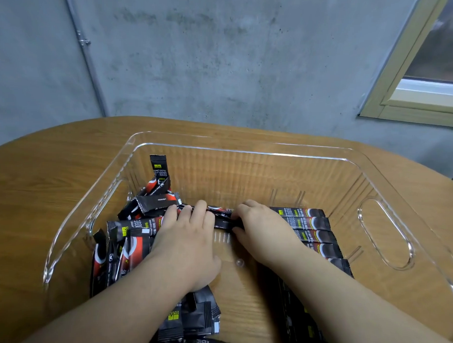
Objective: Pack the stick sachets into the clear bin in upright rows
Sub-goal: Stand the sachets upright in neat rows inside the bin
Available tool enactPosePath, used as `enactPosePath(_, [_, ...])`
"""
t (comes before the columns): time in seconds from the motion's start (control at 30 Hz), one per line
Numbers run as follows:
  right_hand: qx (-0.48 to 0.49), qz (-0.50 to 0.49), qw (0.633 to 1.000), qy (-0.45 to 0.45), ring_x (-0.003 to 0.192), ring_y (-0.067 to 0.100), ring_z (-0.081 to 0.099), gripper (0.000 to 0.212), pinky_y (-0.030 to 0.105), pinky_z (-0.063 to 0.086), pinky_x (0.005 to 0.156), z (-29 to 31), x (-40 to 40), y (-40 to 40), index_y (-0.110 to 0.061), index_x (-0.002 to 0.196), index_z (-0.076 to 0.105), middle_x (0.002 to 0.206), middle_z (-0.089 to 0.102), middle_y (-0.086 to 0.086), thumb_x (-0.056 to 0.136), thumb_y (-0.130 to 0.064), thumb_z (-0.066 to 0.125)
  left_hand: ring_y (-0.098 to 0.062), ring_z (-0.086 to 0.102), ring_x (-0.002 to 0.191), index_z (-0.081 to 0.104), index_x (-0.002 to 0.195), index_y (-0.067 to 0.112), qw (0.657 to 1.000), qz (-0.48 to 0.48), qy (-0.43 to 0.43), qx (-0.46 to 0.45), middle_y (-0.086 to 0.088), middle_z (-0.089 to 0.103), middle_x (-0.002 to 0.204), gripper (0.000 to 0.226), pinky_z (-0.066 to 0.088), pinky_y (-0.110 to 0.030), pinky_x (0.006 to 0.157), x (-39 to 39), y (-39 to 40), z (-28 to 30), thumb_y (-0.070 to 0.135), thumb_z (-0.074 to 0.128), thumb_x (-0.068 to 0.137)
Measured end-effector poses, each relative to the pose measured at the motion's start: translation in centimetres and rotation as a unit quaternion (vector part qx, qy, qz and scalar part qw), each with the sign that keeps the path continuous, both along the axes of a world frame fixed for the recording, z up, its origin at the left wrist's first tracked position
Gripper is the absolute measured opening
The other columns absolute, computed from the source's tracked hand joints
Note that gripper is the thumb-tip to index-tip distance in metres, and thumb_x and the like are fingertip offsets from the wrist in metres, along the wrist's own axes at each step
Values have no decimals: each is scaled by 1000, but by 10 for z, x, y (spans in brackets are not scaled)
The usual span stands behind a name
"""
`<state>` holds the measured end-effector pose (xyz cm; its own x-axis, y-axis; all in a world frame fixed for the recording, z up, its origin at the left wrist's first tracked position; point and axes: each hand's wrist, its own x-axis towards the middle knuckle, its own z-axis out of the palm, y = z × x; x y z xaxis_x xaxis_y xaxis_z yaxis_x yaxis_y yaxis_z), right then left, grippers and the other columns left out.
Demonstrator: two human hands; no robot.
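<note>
— Both hands are inside the clear bin [245, 152]?
— Yes. The left hand [189, 239] and right hand [258, 226] each pinch an end of one stick sachet [223, 217] near the bin's middle.
— Its long axis?
— Flat, crosswise between the hands, not upright. A tidy sachet row [317, 229] lies just right; loose sachets [135, 233] are heaped against the left wall.

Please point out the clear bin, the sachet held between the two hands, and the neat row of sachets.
clear bin [385, 232]: head view, right wall by its handle cutout.
held sachet [223, 217]: head view, middle, between the hands.
neat row of sachets [315, 226]: head view, second sachet's face.
</note>
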<state>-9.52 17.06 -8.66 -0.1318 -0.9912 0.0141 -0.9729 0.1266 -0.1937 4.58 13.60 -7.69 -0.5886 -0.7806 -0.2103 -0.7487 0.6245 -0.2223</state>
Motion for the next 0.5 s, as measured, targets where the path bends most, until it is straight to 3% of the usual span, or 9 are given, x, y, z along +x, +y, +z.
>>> enactPosePath(0.1, [-5,-7,1000,-2,105,23,54,21,36,46,85,-1,0,-1,-14,111,58,113,54,2,94,-18,47,-22,5,146,-1,152,10,1000,0,-21,-1,-6,-10,160,75,3,-43,117,-2,-2,0,49,26,94])
enactPosePath(0.2, [-12,-17,1000,-13,102,23,54,20,35,46,82,-1,2,-1,-12,107,60,110,55,2,93,-16,47,-24,13,142,9,151,9,999,9,-36,-13,-8,12,158,73,8,-41,116,-3,-3,-1,51,25,94])
enactPosePath(0.3, [-12,-23,1000,-10,101,24,54,20,34,46,80,-1,2,-1,-11,105,60,108,54,4,90,-9,48,-25,26,132,24,145,9,999,16,-43,-30,-5,34,144,68,15,-39,112,-5,-3,1,52,25,92])
enactPosePath(0.5, [-2,-38,999,-19,105,26,53,25,32,43,80,2,1,-1,-10,110,55,113,53,6,86,-4,55,-30,16,139,3,153,25,997,28,-60,-33,-7,21,152,69,4,-47,115,-7,-2,2,56,19,94])
